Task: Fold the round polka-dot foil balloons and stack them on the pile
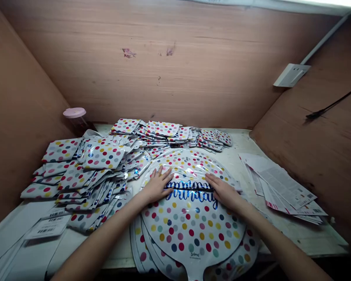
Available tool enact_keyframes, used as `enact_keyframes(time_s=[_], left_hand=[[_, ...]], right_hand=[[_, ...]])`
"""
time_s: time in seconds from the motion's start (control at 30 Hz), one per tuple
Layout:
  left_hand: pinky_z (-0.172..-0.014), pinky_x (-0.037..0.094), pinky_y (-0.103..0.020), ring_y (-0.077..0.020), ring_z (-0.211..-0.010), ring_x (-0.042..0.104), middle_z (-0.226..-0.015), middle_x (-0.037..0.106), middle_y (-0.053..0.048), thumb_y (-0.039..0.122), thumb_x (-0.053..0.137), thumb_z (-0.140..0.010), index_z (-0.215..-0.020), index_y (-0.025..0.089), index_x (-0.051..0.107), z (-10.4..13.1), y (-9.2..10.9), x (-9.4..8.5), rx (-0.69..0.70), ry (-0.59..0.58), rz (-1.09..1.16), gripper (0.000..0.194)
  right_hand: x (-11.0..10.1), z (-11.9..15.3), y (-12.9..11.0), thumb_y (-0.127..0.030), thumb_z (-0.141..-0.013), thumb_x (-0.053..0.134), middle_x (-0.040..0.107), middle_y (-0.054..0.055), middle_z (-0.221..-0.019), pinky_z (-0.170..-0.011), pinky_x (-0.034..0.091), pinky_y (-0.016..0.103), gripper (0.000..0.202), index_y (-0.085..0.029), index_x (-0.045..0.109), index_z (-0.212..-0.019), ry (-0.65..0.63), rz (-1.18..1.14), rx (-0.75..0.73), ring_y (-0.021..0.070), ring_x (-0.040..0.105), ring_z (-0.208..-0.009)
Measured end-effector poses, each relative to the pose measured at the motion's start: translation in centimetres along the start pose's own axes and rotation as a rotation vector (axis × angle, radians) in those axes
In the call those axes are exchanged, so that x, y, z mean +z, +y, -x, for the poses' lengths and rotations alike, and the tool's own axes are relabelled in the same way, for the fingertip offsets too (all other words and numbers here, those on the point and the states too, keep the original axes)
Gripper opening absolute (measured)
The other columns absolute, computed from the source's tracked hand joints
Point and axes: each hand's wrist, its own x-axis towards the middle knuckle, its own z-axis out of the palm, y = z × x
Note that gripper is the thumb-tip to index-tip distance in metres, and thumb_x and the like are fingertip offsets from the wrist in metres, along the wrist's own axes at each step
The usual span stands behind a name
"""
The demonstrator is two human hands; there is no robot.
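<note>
A flat foil balloon [190,230] with coloured dots and blue "birthday" lettering lies in front of me, its neck toward me. My left hand [157,185] rests on its left side, fingers stretched out. On the right side of the lettering lies my right hand [224,191], fingers extended flat on the foil. A dark line crosses the lettering between the hands; whether it is a fold or a thin strip, I cannot tell. More flat foil balloons [248,249] are layered beneath this one.
Piles of folded dotted balloons [102,156] cover the left and back of the table [240,140]. Printed cards [283,187] are fanned out at right. Barcode labels [49,224] lie at front left. A pink-lidded container [75,113] stands in the back corner. Wooden panels [169,86] enclose the table.
</note>
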Motion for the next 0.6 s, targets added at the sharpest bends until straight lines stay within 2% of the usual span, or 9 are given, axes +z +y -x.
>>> enact_keyframes(time_s=[0.1, 0.17, 0.23, 0.27, 0.33, 0.4, 0.47, 0.53, 0.6], left_hand=[[-0.113, 0.03, -0.047, -0.0274, -0.137, 0.034, -0.147, 0.039, -0.009, 0.017, 0.048, -0.083, -0.138, 0.017, 0.046, 1.0, -1.8, 0.0, 0.049, 0.06, 0.029, 0.055], [-0.107, 0.041, -0.038, -0.0213, -0.127, 0.048, -0.137, 0.052, -0.009, 0.008, 0.046, -0.076, -0.128, 0.016, 0.056, 1.5, -3.0, -0.3, 0.049, 0.132, 0.078, 0.053], [-0.096, 0.051, -0.033, -0.0176, -0.11, 0.062, -0.12, 0.066, -0.006, 0.007, 0.043, -0.075, -0.113, 0.017, 0.066, 1.3, -4.1, -1.6, 0.018, 0.22, 0.118, 0.045], [-0.091, 0.054, -0.033, -0.0167, -0.101, 0.067, -0.111, 0.07, -0.005, 0.007, 0.043, -0.075, -0.107, 0.017, 0.069, 0.8, -4.4, -2.8, -0.002, 0.27, 0.124, 0.042], [-0.087, 0.056, -0.033, -0.0159, -0.091, 0.069, -0.103, 0.072, -0.005, 0.01, 0.042, -0.078, -0.104, 0.017, 0.07, -0.3, -4.7, -6.5, -0.036, 0.37, 0.116, 0.038], [-0.093, 0.052, -0.037, -0.0161, -0.1, 0.066, -0.111, 0.07, -0.006, 0.014, 0.039, -0.083, -0.11, 0.014, 0.066, -0.8, -4.5, -11.2, -0.044, 0.462, 0.101, 0.038], [-0.103, 0.041, -0.044, -0.0189, -0.117, 0.057, -0.123, 0.063, -0.002, 0.019, 0.035, -0.088, -0.116, 0.011, 0.062, 0.3, -3.5, -15.6, 0.013, 0.514, 0.077, 0.04], [-0.107, 0.033, -0.049, -0.0224, -0.124, 0.05, -0.128, 0.06, 0.004, 0.022, 0.037, -0.09, -0.119, 0.016, 0.061, 3.4, -2.1, -18.2, 0.16, 0.519, 0.023, 0.038], [-0.11, 0.034, -0.049, -0.0204, -0.123, 0.052, -0.13, 0.058, 0.009, 0.019, 0.042, -0.09, -0.125, 0.029, 0.057, 7.7, -0.5, -17.9, 0.305, 0.463, -0.028, 0.039]], right_hand=[[0.4, 1.2, 3.0, -0.006, -0.083, 0.04, 0.048, 0.009, -0.141, -0.104, 0.043, 0.044, 0.056, -0.021, 0.049, -0.136, 0.086, 0.04, 0.005, 0.0239, 0.047, -0.128], [0.4, 1.5, 4.3, -0.008, -0.087, 0.039, 0.053, 0.011, -0.136, -0.1, 0.048, 0.044, 0.049, -0.021, 0.054, -0.131, 0.155, 0.038, -0.065, 0.0241, 0.053, -0.122], [-0.5, 1.1, 5.1, -0.009, -0.088, 0.039, 0.059, 0.011, -0.13, -0.096, 0.051, 0.042, 0.044, -0.021, 0.059, -0.126, 0.227, 0.001, -0.153, 0.023, 0.057, -0.117], [-1.5, 0.7, 5.3, -0.01, -0.089, 0.039, 0.061, 0.01, -0.126, -0.094, 0.052, 0.042, 0.042, -0.021, 0.061, -0.123, 0.283, -0.022, -0.187, 0.0223, 0.059, -0.114], [-4.8, -0.4, 5.2, -0.012, -0.09, 0.041, 0.065, 0.01, -0.119, -0.093, 0.053, 0.041, 0.038, -0.021, 0.064, -0.119, 0.443, -0.057, -0.217, 0.0216, 0.062, -0.11], [-9.3, -0.9, 4.4, -0.016, -0.092, 0.044, 0.064, 0.011, -0.121, -0.096, 0.051, 0.042, 0.035, -0.022, 0.063, -0.12, 0.606, -0.058, -0.214, 0.0224, 0.061, -0.111], [-13.5, 0.1, 2.9, -0.019, -0.091, 0.049, 0.061, 0.009, -0.127, -0.1, 0.049, 0.042, 0.035, -0.023, 0.06, -0.124, 0.695, -0.018, -0.225, 0.0234, 0.058, -0.116], [-15.5, 2.9, 1.0, -0.019, -0.09, 0.053, 0.054, 0.007, -0.136, -0.108, 0.041, 0.045, 0.044, -0.025, 0.051, -0.134, 0.585, 0.045, -0.259, 0.0253, 0.049, -0.126], [-14.4, 6.5, -0.9, -0.018, -0.091, 0.051, 0.047, 0.004, -0.141, -0.11, 0.039, 0.045, 0.048, -0.028, 0.046, -0.138, 0.4, 0.068, -0.315, 0.0249, 0.043, -0.131]])
